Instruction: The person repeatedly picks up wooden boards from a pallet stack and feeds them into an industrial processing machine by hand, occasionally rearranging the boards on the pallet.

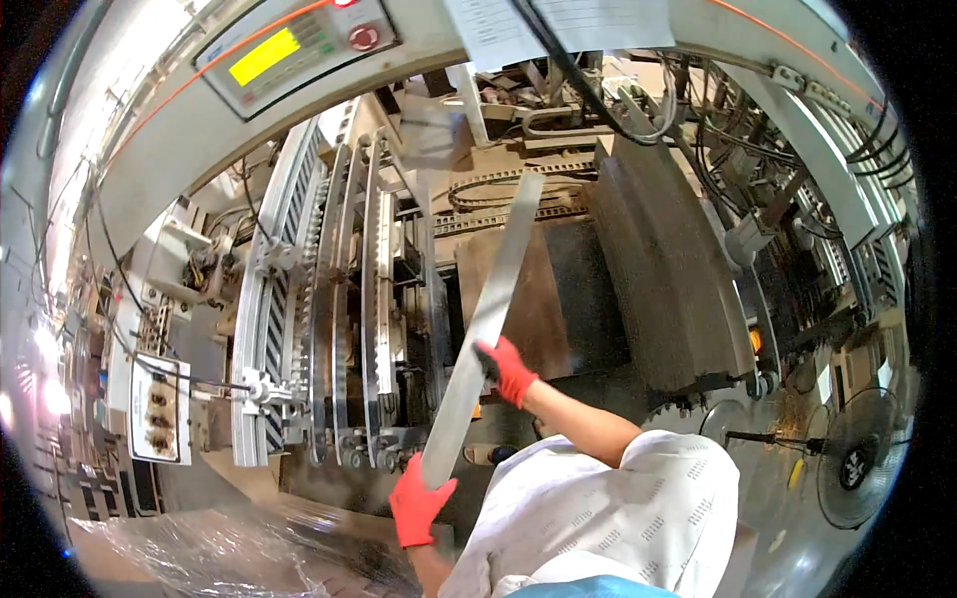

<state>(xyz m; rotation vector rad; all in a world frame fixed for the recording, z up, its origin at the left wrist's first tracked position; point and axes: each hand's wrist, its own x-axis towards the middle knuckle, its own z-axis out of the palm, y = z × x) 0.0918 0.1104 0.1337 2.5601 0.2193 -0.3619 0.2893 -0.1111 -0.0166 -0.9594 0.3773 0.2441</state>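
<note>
A long, narrow, flat grey strip (496, 294) slants in front of me, its far end pointing away and slightly right. My left hand (419, 503), in a red glove, is closed around the strip's near end. Farther up, my right hand (506, 371) grips the strip's right edge; its red glove has a dark palm side. Fingers of both hands are partly hidden by the strip and gloves. Beyond the strip lies a brown flat panel (533, 309), seen below it.
At left stands a conveyor frame (374, 299) with rails and rollers. A tall stack of dark brown boards (668, 269) is at right. Overhead runs a machine beam with a control panel (299, 55) and a hanging black cable (578, 75). Clear plastic film (219, 553) lies lower left; a fan (855, 463) stands right.
</note>
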